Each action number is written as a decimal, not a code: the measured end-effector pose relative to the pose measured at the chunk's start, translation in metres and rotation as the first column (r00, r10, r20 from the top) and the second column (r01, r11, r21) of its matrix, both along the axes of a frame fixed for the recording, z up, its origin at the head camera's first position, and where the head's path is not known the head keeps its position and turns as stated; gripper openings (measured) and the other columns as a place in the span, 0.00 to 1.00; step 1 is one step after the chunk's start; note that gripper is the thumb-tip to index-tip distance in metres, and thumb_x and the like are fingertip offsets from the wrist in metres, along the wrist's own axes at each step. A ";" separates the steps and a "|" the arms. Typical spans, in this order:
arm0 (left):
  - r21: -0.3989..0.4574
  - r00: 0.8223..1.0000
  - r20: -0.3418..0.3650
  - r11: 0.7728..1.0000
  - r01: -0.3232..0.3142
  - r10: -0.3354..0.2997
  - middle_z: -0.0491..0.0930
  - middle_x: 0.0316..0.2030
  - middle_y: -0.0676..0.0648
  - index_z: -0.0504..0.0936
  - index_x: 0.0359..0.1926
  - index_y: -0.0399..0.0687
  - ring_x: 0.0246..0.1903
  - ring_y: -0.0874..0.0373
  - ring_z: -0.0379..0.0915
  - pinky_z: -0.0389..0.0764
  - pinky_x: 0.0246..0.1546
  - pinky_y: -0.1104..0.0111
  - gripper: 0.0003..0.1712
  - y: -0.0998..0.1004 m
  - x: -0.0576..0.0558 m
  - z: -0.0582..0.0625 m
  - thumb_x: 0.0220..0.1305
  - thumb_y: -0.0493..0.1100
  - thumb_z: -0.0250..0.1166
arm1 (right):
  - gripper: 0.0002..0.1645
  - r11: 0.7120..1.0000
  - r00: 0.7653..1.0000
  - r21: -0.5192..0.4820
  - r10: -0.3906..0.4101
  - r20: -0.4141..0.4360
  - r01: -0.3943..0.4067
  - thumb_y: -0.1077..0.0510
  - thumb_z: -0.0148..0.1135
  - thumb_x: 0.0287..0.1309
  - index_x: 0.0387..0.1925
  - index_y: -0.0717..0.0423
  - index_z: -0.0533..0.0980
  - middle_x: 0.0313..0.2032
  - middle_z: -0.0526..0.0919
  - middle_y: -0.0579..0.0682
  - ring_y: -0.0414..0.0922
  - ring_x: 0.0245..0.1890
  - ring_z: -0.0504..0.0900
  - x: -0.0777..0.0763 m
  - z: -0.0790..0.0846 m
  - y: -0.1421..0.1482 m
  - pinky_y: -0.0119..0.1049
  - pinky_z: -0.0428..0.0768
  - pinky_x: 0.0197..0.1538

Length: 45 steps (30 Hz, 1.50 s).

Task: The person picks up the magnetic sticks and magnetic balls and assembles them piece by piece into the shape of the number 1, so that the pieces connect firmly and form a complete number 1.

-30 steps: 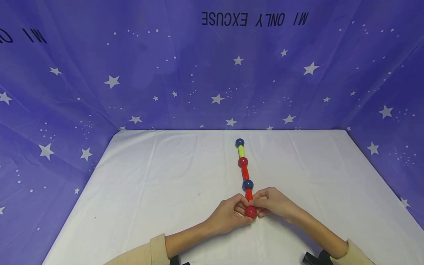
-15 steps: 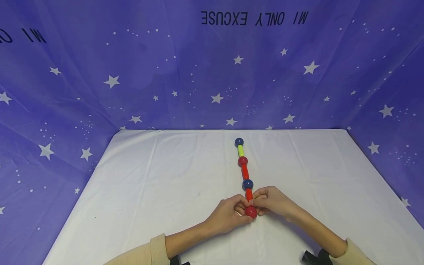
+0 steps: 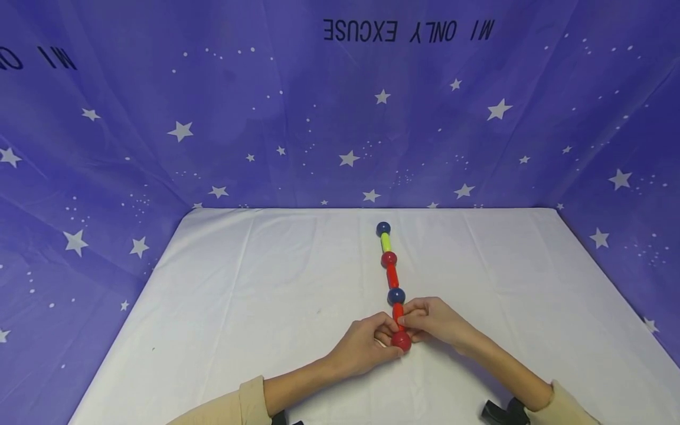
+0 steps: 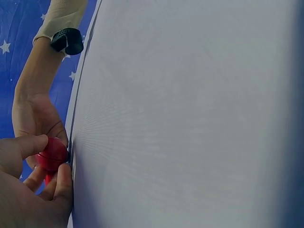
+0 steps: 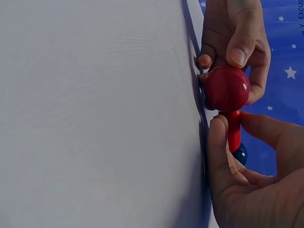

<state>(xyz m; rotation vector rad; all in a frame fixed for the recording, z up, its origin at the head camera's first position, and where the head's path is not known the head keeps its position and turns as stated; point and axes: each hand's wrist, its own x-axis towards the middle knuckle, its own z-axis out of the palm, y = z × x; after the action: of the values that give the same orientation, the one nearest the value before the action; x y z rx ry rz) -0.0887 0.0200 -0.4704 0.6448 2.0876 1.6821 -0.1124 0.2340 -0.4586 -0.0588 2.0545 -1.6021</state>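
Note:
A line of magnetic balls and rods lies on the white tabletop, running away from me in the head view. From the far end it goes blue ball (image 3: 383,228), yellow-green rod (image 3: 386,242), red ball (image 3: 389,259), red rod (image 3: 392,276), blue ball (image 3: 396,296), red rod (image 3: 398,310) and near red ball (image 3: 401,340). My left hand (image 3: 363,347) holds the near red ball between thumb and fingers. Just beside it, my right hand (image 3: 443,323) pinches the nearest red rod. In the right wrist view this rod (image 5: 234,130) touches the near red ball (image 5: 227,89).
White cloth covers the table (image 3: 276,283). Behind and at both sides hangs a purple-blue curtain (image 3: 297,106) with white stars and mirrored lettering. A black strap device (image 4: 68,41) sits on the right forearm.
The near end of the line has shifted very slightly left, together with both hands. Both holds stay the same.

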 end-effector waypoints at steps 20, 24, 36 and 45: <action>0.027 1.000 -0.002 1.000 -0.012 0.012 0.85 0.34 0.53 0.79 0.43 0.42 0.34 0.65 0.81 0.82 0.38 0.75 0.15 -0.010 0.000 0.000 0.56 0.32 0.73 | 0.22 1.000 1.000 -0.019 0.016 -0.023 -0.016 0.61 0.66 0.62 0.51 0.73 0.74 0.34 0.87 0.55 0.48 0.33 0.87 -0.004 0.002 -0.012 0.41 0.86 0.39; 0.023 1.000 -0.004 1.000 -0.018 0.018 0.85 0.34 0.53 0.79 0.43 0.42 0.34 0.66 0.81 0.82 0.38 0.74 0.15 -0.012 0.001 0.000 0.56 0.32 0.74 | 0.22 1.000 1.000 -0.021 0.017 -0.024 -0.018 0.61 0.66 0.62 0.52 0.73 0.74 0.34 0.87 0.55 0.48 0.34 0.86 -0.005 -0.001 -0.014 0.41 0.86 0.39; -0.001 0.999 -0.020 0.999 -0.037 0.037 0.84 0.35 0.54 0.79 0.42 0.44 0.34 0.65 0.81 0.82 0.37 0.74 0.15 -0.021 0.002 -0.001 0.56 0.33 0.75 | 0.24 1.000 1.000 -0.008 0.011 -0.019 -0.011 0.61 0.67 0.61 0.53 0.73 0.74 0.35 0.87 0.55 0.48 0.34 0.87 -0.005 -0.001 -0.023 0.41 0.86 0.39; -0.015 0.999 -0.023 0.999 -0.046 0.046 0.84 0.35 0.54 0.79 0.43 0.45 0.34 0.65 0.81 0.82 0.37 0.74 0.16 -0.026 0.003 -0.002 0.56 0.34 0.75 | 0.22 1.000 0.999 0.002 0.013 -0.032 -0.013 0.60 0.67 0.61 0.51 0.72 0.76 0.33 0.87 0.55 0.48 0.32 0.87 -0.007 -0.004 -0.028 0.40 0.86 0.38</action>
<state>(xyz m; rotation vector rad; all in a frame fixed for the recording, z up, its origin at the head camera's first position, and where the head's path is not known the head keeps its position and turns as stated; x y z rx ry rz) -0.0855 -0.0057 -0.4723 0.6183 2.1448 1.6896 -0.1189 0.2057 -0.4628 -0.0972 2.0757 -1.6011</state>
